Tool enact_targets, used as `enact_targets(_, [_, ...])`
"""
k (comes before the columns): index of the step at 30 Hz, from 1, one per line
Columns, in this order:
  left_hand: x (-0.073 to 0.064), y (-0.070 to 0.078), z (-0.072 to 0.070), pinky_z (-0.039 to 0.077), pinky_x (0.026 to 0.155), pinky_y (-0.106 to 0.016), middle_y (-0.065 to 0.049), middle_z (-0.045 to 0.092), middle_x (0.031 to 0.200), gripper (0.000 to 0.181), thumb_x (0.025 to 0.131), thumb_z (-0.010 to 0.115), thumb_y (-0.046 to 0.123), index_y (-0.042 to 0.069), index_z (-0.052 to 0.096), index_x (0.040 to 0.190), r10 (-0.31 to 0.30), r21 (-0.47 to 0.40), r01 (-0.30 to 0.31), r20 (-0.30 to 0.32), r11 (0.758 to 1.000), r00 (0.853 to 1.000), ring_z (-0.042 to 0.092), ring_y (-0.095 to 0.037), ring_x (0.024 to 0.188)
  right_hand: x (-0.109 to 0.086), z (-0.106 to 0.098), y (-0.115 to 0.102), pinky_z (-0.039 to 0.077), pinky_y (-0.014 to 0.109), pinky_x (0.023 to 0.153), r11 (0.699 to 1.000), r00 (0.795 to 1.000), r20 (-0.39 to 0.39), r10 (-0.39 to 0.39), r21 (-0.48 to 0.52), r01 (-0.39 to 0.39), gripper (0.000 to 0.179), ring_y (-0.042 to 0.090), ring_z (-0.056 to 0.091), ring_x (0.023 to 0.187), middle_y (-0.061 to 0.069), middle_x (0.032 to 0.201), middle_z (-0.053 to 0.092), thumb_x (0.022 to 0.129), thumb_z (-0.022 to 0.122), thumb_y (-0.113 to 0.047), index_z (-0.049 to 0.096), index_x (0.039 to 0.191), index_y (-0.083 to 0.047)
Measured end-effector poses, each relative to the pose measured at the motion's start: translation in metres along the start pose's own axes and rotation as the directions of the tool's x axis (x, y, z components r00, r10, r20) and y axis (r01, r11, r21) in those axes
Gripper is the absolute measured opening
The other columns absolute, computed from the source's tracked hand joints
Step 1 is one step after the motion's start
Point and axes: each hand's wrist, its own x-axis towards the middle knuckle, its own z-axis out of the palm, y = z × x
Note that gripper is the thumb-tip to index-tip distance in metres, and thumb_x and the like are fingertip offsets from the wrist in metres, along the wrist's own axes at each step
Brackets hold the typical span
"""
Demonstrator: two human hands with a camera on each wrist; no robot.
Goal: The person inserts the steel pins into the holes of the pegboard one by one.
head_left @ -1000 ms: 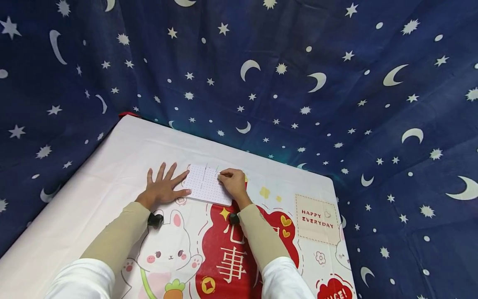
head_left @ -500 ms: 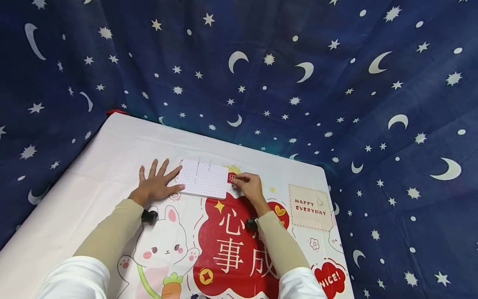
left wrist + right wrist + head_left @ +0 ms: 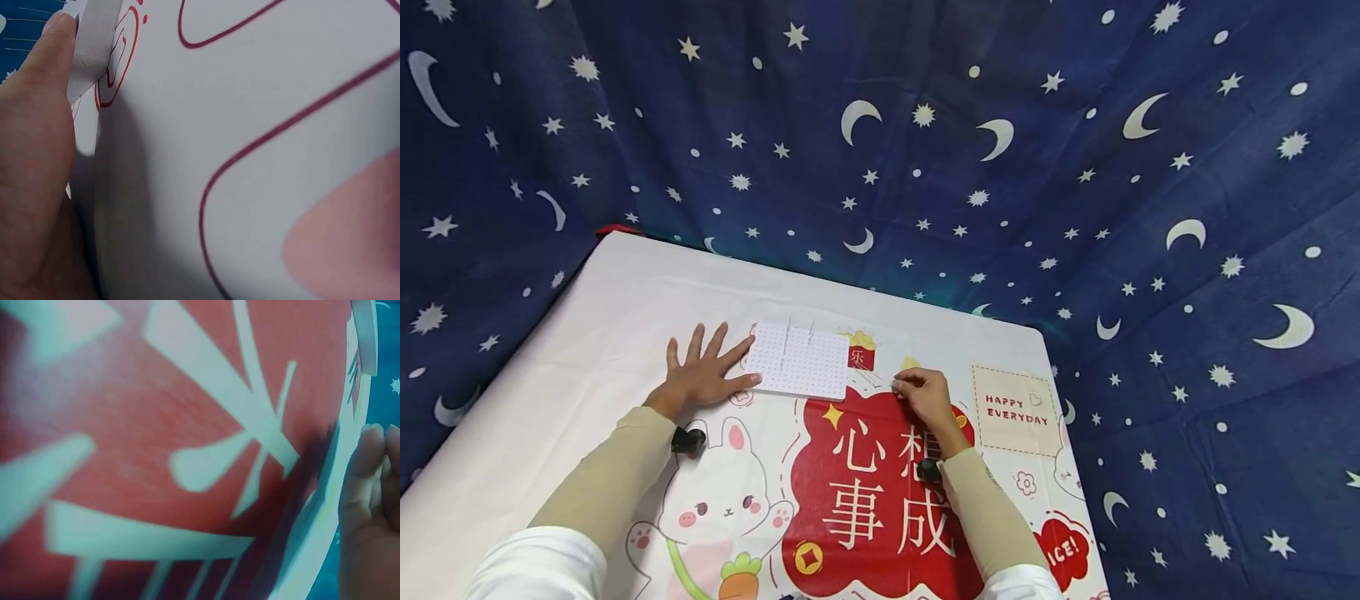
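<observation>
A white pegboard with rows of small holes lies on the table in the head view. Two thin upright sticks stand in its far part. My left hand rests flat with fingers spread, thumb and index finger at the board's left edge; the left wrist view has the thumb against the board's side. Right of the board, my right hand has thumb and index fingertips brought together close to several thin pale sticks on the cloth. I cannot tell whether a stick is between those fingertips.
A printed cloth with a rabbit, red shapes and lettering covers the table. Dark blue curtains with moons and stars rise behind the far edge and at both sides. Small black wrist cameras sit on both forearms.
My right hand has moved from over the board's right part to the cloth right of it, past the loose sticks. My left hand stays at the board's left edge; the head view has shifted.
</observation>
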Motion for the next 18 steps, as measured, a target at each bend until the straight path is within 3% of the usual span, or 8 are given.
enact_targets(7, [0.002,-0.003,0.004,-0.024,0.115,-0.077,-0.022,-0.005,0.176,0.095,0.092,0.048,0.079,0.028,0.021,0.167,-0.004,-0.013,0.003,-0.027,1.000,1.000,-0.018,-0.054,0.158,0.020,0.016,-0.012,0.059,0.033,0.083,0.993,0.999,0.039,0.010,-0.120,-0.006,0.017,0.022,0.067,0.090,0.013,0.104,0.079,0.093,0.077,-0.015,0.081,0.107,-0.006])
enact_targets(12, [0.004,0.001,0.005,-0.022,0.116,-0.077,-0.021,-0.004,0.176,0.093,0.092,0.049,0.078,0.028,0.021,0.167,0.003,0.001,-0.003,-0.029,1.000,1.000,-0.018,-0.053,0.159,0.028,0.029,-0.018,0.061,0.032,0.074,0.976,0.999,0.051,0.004,-0.216,0.008,0.015,0.020,0.066,0.084,0.013,0.097,0.078,0.091,0.079,-0.013,0.081,0.102,-0.003])
enact_targets(18, [0.000,0.000,0.002,-0.022,0.116,-0.078,-0.022,-0.004,0.176,0.093,0.092,0.050,0.077,0.028,0.022,0.167,-0.014,0.008,0.015,-0.021,1.000,1.000,-0.018,-0.054,0.158,0.033,0.042,-0.024,0.054,0.026,0.065,0.950,0.994,0.094,0.049,-0.313,-0.017,0.010,0.019,0.062,0.080,0.010,0.084,0.072,0.091,0.079,-0.012,0.077,0.096,-0.004])
